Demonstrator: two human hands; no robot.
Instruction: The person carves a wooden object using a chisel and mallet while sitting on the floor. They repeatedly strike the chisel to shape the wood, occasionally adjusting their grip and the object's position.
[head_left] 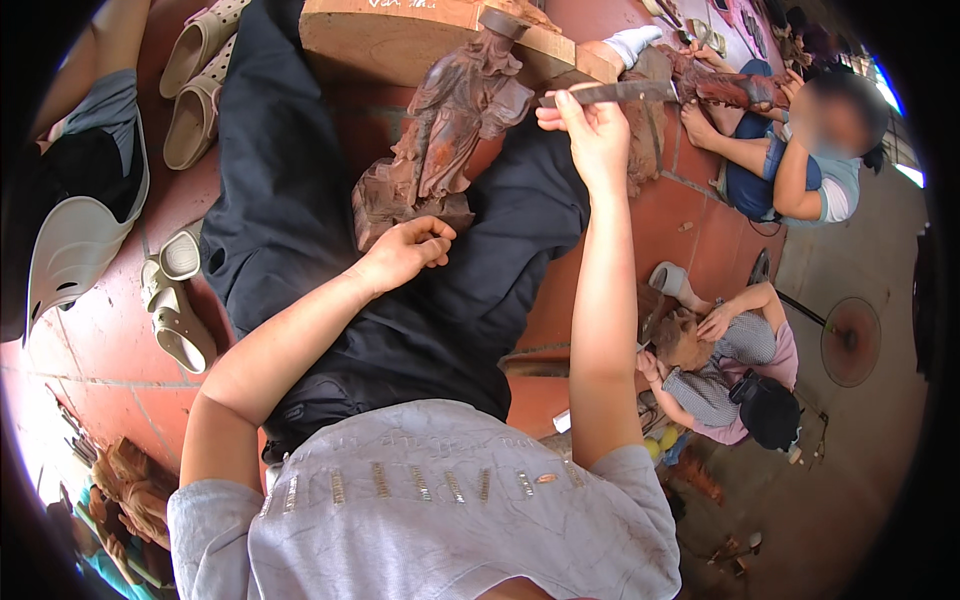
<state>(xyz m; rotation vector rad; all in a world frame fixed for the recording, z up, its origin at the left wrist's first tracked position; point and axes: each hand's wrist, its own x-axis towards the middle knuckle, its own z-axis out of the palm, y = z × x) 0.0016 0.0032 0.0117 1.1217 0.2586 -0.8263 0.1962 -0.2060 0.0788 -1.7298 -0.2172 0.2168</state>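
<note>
A dark brown carved wooden statue (445,130) of a robed figure leans between my legs, its top tilted to the right. Its rough base (395,205) lies by my thigh. My left hand (408,255) is closed at the lower edge of that base, fingers curled against it; part of the grip is hidden. Raised beside the statue's upper part, my right hand (593,130) pinches a long flat dark file (630,92) between thumb and fingers. The file points across toward the statue's shoulder, and I cannot tell whether it touches.
Behind the statue stands a thick wooden block (370,45). Pale clogs (185,325) lie on the red tiles at the left, near a white chair (80,245). Two people (835,140) (740,370) work on carvings at the right, near a standing fan (850,340).
</note>
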